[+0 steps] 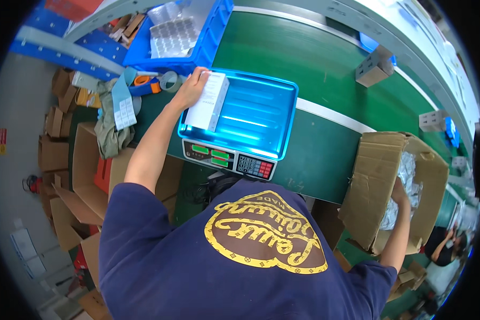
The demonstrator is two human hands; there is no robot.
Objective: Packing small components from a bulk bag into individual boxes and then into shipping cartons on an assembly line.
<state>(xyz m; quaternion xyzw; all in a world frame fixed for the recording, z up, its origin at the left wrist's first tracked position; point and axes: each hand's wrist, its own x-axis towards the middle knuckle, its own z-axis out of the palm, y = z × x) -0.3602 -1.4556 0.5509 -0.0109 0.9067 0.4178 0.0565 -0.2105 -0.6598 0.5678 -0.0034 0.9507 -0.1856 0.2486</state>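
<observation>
A long white box lies along the left side of the blue tray of a digital weighing scale. My left hand is closed over the far left part of this box, fingers on its top edge. To the right, my right hand reaches into an open cardboard carton filled with shiny clear plastic packets. Its fingers are partly hidden among the packets, so their grip does not show.
Behind the scale stands a blue crate with clear plastic trays. Tape rolls and a grey-green cloth with a label strip lie left. Small boxes sit along the green conveyor. A person works far right.
</observation>
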